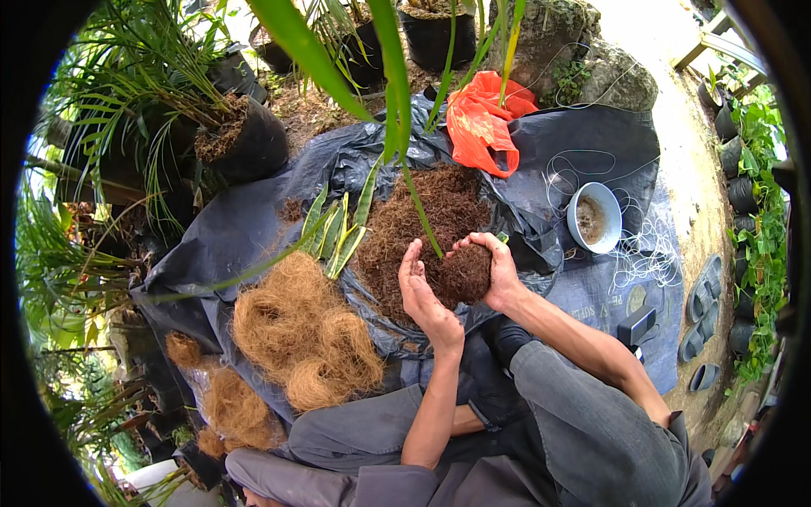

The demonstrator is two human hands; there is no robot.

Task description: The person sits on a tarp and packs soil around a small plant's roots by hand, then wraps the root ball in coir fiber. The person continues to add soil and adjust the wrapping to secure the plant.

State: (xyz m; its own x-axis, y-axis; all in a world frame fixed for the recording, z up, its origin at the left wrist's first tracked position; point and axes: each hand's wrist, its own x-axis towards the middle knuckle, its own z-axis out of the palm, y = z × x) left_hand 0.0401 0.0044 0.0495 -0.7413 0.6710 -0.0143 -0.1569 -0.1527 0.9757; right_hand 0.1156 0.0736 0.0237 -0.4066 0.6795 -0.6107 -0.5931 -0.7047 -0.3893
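Observation:
My right hand (505, 272) curls around a rounded clump of dark brown fibrous potting mix (467, 275). On the clump's other side my left hand (432, 310) is cupped, palm turned towards it and thumb apart; whether it touches the clump I cannot tell. Soil clings to the fingers of both hands. Below and beyond them lies a heap of brown coir mix (405, 222) on black plastic sheeting (361, 155). A long green leaf (415, 196) hangs down in front of the heap, its tip close to the clump. Cut variegated snake plant leaves (336, 231) rest at the heap's left.
Loose tan coconut fibre (304, 336) lies left on a blue tarpaulin (222, 237). At right are a light-blue bowl (609, 218) with brown residue, tangled white string (649, 256), and a black box-shaped device (636, 325). An orange plastic bag (481, 120) and potted palms (250, 142) stand beyond.

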